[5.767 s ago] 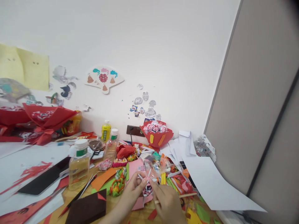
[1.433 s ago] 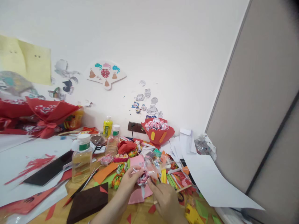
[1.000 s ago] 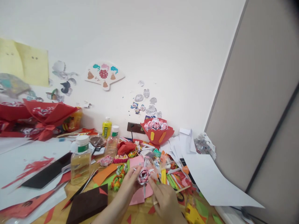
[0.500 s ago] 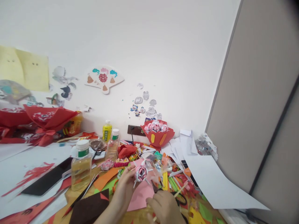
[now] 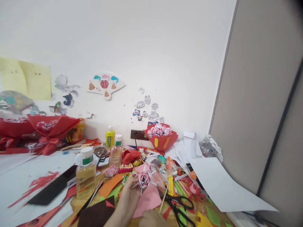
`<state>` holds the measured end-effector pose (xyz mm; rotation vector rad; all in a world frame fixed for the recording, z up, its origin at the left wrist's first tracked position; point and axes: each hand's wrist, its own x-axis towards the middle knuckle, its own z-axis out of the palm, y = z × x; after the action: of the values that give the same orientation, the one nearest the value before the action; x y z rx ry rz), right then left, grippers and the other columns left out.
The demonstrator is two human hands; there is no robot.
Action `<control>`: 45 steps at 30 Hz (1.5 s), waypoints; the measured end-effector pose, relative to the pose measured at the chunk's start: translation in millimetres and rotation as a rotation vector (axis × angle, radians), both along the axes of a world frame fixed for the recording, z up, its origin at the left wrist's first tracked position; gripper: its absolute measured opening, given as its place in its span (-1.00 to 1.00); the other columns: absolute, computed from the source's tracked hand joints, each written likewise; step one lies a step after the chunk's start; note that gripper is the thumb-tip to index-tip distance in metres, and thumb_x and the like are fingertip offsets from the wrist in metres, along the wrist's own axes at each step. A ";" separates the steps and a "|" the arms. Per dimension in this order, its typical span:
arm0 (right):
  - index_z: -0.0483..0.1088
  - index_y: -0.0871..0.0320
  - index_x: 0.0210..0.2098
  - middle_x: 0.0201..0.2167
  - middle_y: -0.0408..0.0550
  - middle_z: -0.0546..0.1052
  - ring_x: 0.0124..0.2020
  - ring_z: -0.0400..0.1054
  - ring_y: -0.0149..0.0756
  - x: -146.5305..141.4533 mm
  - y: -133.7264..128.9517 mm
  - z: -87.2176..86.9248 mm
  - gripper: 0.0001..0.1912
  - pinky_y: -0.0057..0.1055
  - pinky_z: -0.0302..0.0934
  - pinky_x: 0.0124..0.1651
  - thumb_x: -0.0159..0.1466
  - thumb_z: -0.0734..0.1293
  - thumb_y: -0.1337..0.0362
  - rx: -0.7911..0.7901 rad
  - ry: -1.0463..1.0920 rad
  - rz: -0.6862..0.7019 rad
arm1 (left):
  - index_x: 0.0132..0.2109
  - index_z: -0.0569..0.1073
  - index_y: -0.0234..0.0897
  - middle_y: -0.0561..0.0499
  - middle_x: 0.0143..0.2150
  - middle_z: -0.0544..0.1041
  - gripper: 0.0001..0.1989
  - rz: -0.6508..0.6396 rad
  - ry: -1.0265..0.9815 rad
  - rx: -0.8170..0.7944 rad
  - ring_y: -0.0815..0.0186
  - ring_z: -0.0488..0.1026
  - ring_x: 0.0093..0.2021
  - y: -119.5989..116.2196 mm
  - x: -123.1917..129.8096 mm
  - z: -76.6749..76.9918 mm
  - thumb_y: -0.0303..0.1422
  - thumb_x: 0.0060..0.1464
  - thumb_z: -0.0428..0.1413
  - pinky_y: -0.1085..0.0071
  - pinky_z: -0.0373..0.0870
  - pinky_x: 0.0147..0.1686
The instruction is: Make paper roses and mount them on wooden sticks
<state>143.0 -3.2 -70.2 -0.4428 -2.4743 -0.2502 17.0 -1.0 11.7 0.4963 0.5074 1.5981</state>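
Left hand (image 5: 129, 194): here's the pinch, thumb and fingers on the left edge of one pink-and-white paper rose (image 5: 144, 180).
Paper rose: lifted just beyond one pink paper sheet (image 5: 150, 198), facing us, several pale strips (image 5: 141, 191) jutting out!
Risk: that one-sided pinch; too slack and the folds might loosen, too hard and the petals could crush.
Right hand (image 5: 151, 219): a blur, low down; can't tell whether its fingers grip anything.
Beside it: one wooden stick (image 5: 164, 199), one pair of scissors (image 5: 172, 199), whose loops could snag a finger.
Bottles: three, two clear (image 5: 86, 181) and (image 5: 116, 154), one yellow-labelled (image 5: 110, 138).
Red-wrapped bouquets: three in sight, one centre (image 5: 162, 142), two left (image 5: 54, 132) and (image 5: 14, 129).
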 end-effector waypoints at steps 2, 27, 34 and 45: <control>0.30 0.14 -0.52 -0.57 -0.13 0.36 -0.50 0.23 -0.36 7.8 2.5 7.9 -0.71 -0.42 0.19 -0.40 0.30 0.13 0.27 -0.013 0.083 -0.039 | -0.41 0.42 -0.28 0.12 -0.50 0.46 -0.80 -0.011 0.030 0.028 0.40 0.39 -0.49 -0.7 1.2 -0.9 -0.50 -0.31 0.24 0.48 0.32 -0.43; 0.37 0.15 -0.49 -0.54 -0.14 0.41 -0.46 0.28 -0.33 18.9 10.2 21.4 -0.81 -0.48 0.09 -0.38 0.00 0.18 0.50 -0.529 0.571 -0.559 | -0.45 0.49 -0.05 -0.02 -0.44 0.47 -0.85 -0.259 1.134 0.672 0.14 0.34 -0.40 -47.6 38.6 -32.3 -0.15 -0.19 0.26 0.29 0.26 -0.37; 0.39 0.13 -0.45 -0.53 -0.15 0.43 -0.48 0.29 -0.34 29.4 19.4 20.8 -0.79 -0.48 0.13 -0.39 0.00 0.18 0.48 -0.590 0.653 -0.512 | -0.46 0.49 -0.11 -0.06 -0.37 0.49 -0.77 -0.472 1.427 0.881 0.24 0.33 -0.38 -49.7 42.3 -26.8 -0.25 0.12 0.03 0.39 0.21 -0.36; 0.37 0.15 -0.48 -0.58 -0.15 0.43 -0.53 0.33 -0.33 33.9 12.7 35.2 -0.78 -0.46 0.19 -0.45 0.21 0.22 0.18 -0.886 0.759 -0.299 | -0.53 0.42 -0.25 -0.09 -0.21 0.43 -0.61 0.108 0.897 0.382 0.16 0.35 -0.22 -19.7 15.7 -8.7 -0.03 0.03 0.05 0.37 0.29 -0.19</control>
<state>176.9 9.5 -35.0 -1.0375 -1.6372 0.7938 32.7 -20.7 2.9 1.5223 0.9013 1.5188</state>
